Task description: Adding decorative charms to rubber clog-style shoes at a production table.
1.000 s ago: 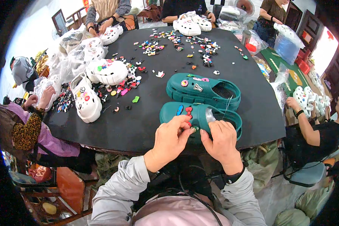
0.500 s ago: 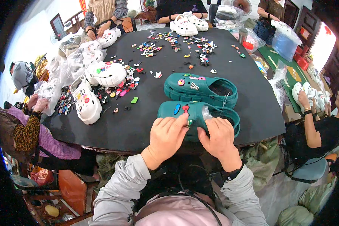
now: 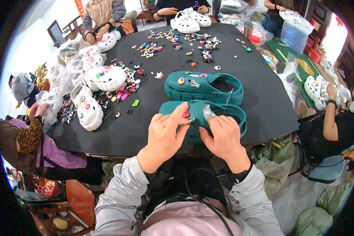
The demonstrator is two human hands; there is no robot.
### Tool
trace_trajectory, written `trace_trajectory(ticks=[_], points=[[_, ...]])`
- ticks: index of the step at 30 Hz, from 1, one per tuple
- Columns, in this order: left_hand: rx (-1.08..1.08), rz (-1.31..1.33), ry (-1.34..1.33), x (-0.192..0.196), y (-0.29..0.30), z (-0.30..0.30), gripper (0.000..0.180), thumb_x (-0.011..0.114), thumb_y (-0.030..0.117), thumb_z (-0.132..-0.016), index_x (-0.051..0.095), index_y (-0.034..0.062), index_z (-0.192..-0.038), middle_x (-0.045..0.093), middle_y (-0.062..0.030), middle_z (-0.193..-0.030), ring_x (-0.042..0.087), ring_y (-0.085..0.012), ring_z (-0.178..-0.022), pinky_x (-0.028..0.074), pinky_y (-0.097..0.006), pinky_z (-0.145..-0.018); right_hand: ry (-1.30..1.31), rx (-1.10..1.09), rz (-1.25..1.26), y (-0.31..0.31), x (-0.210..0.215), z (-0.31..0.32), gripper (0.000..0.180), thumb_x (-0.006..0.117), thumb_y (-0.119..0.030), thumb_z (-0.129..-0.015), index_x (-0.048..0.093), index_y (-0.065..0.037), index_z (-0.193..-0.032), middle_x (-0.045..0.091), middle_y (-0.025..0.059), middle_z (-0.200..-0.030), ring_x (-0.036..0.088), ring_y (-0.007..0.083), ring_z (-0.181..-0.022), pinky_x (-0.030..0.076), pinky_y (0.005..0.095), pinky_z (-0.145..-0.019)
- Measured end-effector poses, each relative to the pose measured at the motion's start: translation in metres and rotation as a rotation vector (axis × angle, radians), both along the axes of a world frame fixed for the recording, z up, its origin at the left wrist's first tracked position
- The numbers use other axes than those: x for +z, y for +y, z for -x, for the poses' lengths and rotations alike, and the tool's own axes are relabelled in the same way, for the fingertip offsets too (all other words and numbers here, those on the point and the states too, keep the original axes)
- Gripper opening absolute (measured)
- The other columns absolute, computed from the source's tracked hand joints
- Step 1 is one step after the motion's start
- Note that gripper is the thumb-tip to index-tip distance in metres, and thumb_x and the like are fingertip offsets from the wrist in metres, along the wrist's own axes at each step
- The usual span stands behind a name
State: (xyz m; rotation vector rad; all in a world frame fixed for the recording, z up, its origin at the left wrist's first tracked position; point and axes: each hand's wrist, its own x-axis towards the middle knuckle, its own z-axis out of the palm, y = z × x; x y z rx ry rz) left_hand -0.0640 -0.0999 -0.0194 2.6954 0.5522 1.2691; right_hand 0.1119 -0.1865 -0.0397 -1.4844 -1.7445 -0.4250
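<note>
A pair of dark green clogs lies on the black table in front of me. My left hand (image 3: 161,131) is at the toe of the near clog (image 3: 196,108), index finger stretched onto a red bow charm (image 3: 186,111). Its thumb tip is by a small dark green charm (image 3: 192,121); the other fingers curl under. My right hand (image 3: 226,137) grips the same clog at the foot opening, thumb outside, fingertips over the edge beside a clear plastic piece (image 3: 208,112). The far clog (image 3: 177,92) carries several charms, untouched.
White clogs (image 3: 86,106) with charms and clear bags (image 3: 70,65) crowd the table's left side. Loose colourful charms (image 3: 149,49) are scattered about the middle and far side. Several people work around the table. A green table (image 3: 303,80) with more white clogs stands at right.
My left index finger has moved from beside the small green charm onto the red bow, and the blue charm is now covered. The right hand keeps its hold. The whole view has shifted slightly.
</note>
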Motion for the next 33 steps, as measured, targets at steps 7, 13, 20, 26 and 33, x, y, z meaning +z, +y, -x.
trace_trajectory(ticks=[7, 13, 20, 26, 33], points=[[-0.079, -0.135, 0.201, 0.018, -0.001, 0.001, 0.073, 0.073, 0.0, -0.068, 0.042, -0.0025, -0.134, 0.069, 0.0011, -0.085, 0.062, -0.018, -0.071, 0.038, -0.034, -0.062, -0.007, -0.002, 0.009, -0.001, 0.003, -0.001, 0.021, 0.07, -0.019, -0.072, 0.054, -0.006, -0.076, 0.055, 0.0086, -0.067, 0.056, 0.027, -0.064, 0.042, 0.0392, -0.06], [0.002, -0.168, 0.307, 0.022, -0.002, -0.006, 0.076, 0.072, 0.002, -0.069, 0.038, -0.0077, -0.136, 0.067, -0.001, -0.082, 0.061, -0.0178, -0.068, 0.038, -0.034, -0.062, 0.016, 0.022, -0.006, 0.0, 0.0, -0.001, 0.02, 0.069, -0.019, -0.074, 0.053, -0.006, -0.075, 0.055, 0.0089, -0.067, 0.056, 0.0274, -0.065, 0.042, 0.0395, -0.061], [0.053, -0.229, 0.334, 0.014, -0.013, -0.022, 0.07, 0.058, 0.007, -0.074, 0.036, -0.0085, -0.139, 0.053, -0.0036, -0.07, 0.053, -0.0192, -0.06, 0.033, -0.035, -0.06, 0.005, 0.001, 0.023, -0.002, 0.001, 0.001, 0.018, 0.067, -0.018, -0.075, 0.053, -0.006, -0.075, 0.055, 0.0093, -0.068, 0.056, 0.0275, -0.066, 0.042, 0.0393, -0.061], [0.152, -0.22, 0.319, 0.009, -0.016, -0.032, 0.07, 0.058, 0.007, -0.074, 0.037, -0.0073, -0.139, 0.051, -0.0026, -0.067, 0.052, -0.0189, -0.059, 0.031, -0.036, -0.061, 0.008, 0.024, 0.042, -0.001, 0.001, 0.002, 0.022, 0.071, -0.009, -0.067, 0.055, -0.004, -0.082, 0.055, 0.0104, -0.069, 0.054, 0.0291, -0.064, 0.04, 0.04, -0.059], [0.213, -0.118, 0.258, 0.005, -0.025, -0.034, 0.074, 0.061, 0.005, -0.074, 0.033, -0.0091, -0.14, 0.056, -0.004, -0.071, 0.056, -0.0206, -0.062, 0.034, -0.037, -0.063, -0.001, 0.01, 0.055, 0.0, 0.002, 0.002, 0.015, 0.065, -0.014, -0.074, 0.053, -0.006, -0.076, 0.055, 0.0102, -0.068, 0.056, 0.0283, -0.065, 0.041, 0.0396, -0.059]])
